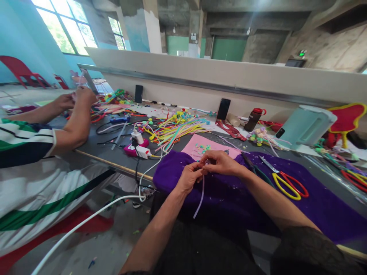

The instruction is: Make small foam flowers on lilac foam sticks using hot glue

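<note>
My left hand [190,176] and my right hand [219,162] meet over the purple cloth [286,162] at the table's front. Both have their fingers pinched together on a lilac pipe cleaner [203,196], whose tail hangs down below them. The part between the fingertips is mostly hidden. Just behind the hands lies a pink sheet [191,144] with small green and yellow bits on it. To the right of my right hand, scissors [289,185] with red and yellow handles rest on the cloth, beside a dark-handled tool [256,168].
A heap of coloured pipe cleaners [177,130] lies behind the pink sheet. Left of it are a purple power strip [130,149] and a white cable [100,204]. A phone [223,109], a bottle [254,119] and a teal container [306,128] stand along the back. A co-worker's arms [76,118] are at left.
</note>
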{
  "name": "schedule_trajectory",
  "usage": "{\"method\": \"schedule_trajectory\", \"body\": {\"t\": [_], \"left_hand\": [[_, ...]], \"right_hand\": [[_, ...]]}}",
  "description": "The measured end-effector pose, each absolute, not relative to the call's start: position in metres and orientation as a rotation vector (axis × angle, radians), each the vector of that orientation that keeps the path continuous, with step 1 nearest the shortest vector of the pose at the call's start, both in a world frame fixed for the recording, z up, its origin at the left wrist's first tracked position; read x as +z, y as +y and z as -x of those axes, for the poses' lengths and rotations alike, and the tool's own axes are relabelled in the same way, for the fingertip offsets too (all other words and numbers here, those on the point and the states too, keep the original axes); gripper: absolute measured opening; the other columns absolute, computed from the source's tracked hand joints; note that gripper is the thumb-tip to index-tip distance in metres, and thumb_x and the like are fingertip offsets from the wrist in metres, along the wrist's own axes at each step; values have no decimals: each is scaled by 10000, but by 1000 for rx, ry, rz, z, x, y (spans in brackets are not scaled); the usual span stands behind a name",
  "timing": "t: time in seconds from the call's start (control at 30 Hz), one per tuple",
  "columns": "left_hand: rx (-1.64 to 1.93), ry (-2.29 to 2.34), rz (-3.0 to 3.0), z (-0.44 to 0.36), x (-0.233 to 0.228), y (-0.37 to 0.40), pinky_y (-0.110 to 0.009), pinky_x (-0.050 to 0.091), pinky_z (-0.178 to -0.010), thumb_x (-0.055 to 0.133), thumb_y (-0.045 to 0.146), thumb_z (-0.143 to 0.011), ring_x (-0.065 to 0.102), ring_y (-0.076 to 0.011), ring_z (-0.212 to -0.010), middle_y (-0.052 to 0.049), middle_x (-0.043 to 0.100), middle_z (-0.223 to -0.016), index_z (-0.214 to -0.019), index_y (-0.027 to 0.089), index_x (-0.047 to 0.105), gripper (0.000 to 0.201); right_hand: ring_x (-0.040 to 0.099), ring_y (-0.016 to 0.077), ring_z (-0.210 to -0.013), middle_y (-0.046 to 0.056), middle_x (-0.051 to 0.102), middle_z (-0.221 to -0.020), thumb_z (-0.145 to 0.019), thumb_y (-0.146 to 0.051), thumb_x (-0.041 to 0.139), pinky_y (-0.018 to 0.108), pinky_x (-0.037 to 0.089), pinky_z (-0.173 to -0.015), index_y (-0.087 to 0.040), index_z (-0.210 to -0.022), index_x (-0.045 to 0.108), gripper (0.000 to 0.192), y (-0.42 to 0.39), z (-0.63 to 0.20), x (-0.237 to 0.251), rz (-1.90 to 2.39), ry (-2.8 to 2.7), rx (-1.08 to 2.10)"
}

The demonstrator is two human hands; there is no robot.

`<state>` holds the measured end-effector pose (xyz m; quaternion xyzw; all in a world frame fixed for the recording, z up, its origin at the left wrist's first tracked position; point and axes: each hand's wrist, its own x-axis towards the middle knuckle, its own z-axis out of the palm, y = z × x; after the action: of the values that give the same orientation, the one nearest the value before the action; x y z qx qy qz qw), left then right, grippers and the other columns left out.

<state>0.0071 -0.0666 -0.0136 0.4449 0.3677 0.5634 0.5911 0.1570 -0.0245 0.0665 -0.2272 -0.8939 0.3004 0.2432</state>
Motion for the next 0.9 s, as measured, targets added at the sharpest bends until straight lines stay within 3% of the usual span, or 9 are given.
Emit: {"method": "schedule_trajectory", "body": {"t": [0.27, 0.4, 0.43, 0.57, 0.67, 0.9], "left_hand": [[1308, 842, -959, -7, -13, -68, -176, 256, -374, 737, 241, -563, 383, -31, -376, 38, 526, -502, -647, 126, 612, 190], [1328, 834, -854, -4, -10, -67, -164, 247, -360, 762, 279, -549, 384, -23, -365, 33, 549, -523, -661, 129, 610, 241], [1339, 830, -822, -3, -9, -66, -162, 250, -358, 765, 294, -546, 396, -24, -372, 24, 568, -549, -672, 130, 614, 256], [1407, 797, -707, -1, -5, -68, -161, 310, -375, 755, 334, -560, 476, -44, -441, -1, 628, -670, -727, 143, 636, 281], [1449, 766, -659, -7, -3, -69, -176, 392, -446, 759, 304, -562, 532, -63, -510, 3, 644, -698, -757, 154, 650, 269], [1452, 723, -683, -28, 0, -54, -189, 434, -512, 760, 265, -569, 558, -75, -553, 33, 623, -653, -761, 166, 641, 247]], "right_hand": [[511, 94, -567, -9, 584, -673, -742, -223, 594, 200, 382, -520, -151, -838, 615, 122, -23, -155, 61, 655, -2429, 785], [558, 116, -683, 63, 594, -1021, -668, -319, 689, 232, 432, -583, -182, -1124, 536, 500, -23, -160, 71, 651, -2371, 812], [562, 117, -692, 69, 585, -1056, -672, -334, 685, 234, 436, -585, -188, -1141, 525, 517, -23, -163, 73, 674, -2325, 835], [543, 96, -559, 21, 627, -769, -765, -367, 583, 202, 395, -485, -156, -890, 616, 248, -30, -172, 71, 802, -2094, 1096], [515, 83, -464, -8, 590, -617, -759, -407, 580, 179, 341, -392, -146, -789, 615, 265, -38, -173, 56, 868, -1964, 1308], [536, 69, -476, -1, 609, -721, -721, -370, 620, 152, 329, -346, -147, -910, 594, 293, -40, -163, 31, 856, -1684, 1413]]}}
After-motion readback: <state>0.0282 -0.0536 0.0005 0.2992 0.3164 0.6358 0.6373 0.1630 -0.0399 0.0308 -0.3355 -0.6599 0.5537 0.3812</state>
